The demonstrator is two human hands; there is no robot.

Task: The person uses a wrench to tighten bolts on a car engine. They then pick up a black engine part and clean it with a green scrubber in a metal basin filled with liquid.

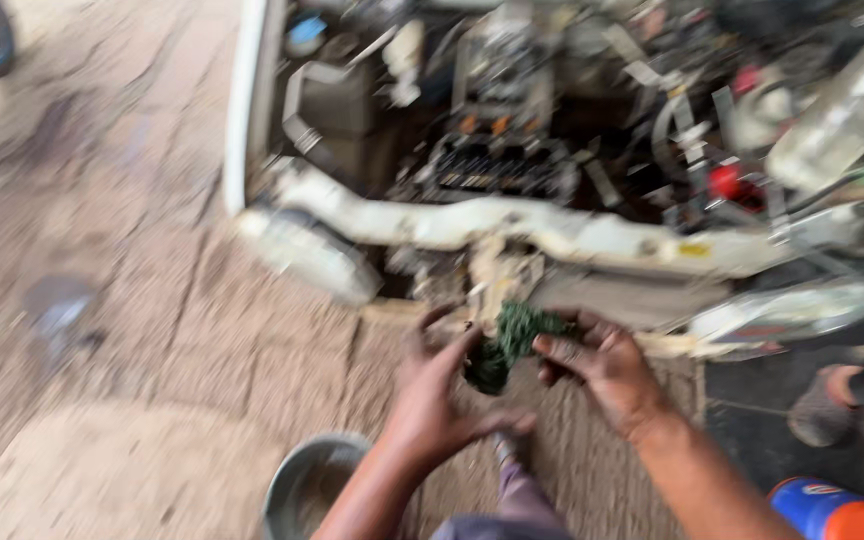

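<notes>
Here both hands, left [432, 395] and right [602, 365], grip a green rag [508, 343] above a grey bucket [302, 480], contents blurred.

Illumination is diffuse daylight, even across the paved ground [102, 200], with soft, weak shadows and no hard glare. Motion blur smears the entire frame, so the engine bay [552, 130] loses fine detail. The left hand [432, 395], right hand [602, 365] and green rag [510, 340] also appear unsharp.
</notes>
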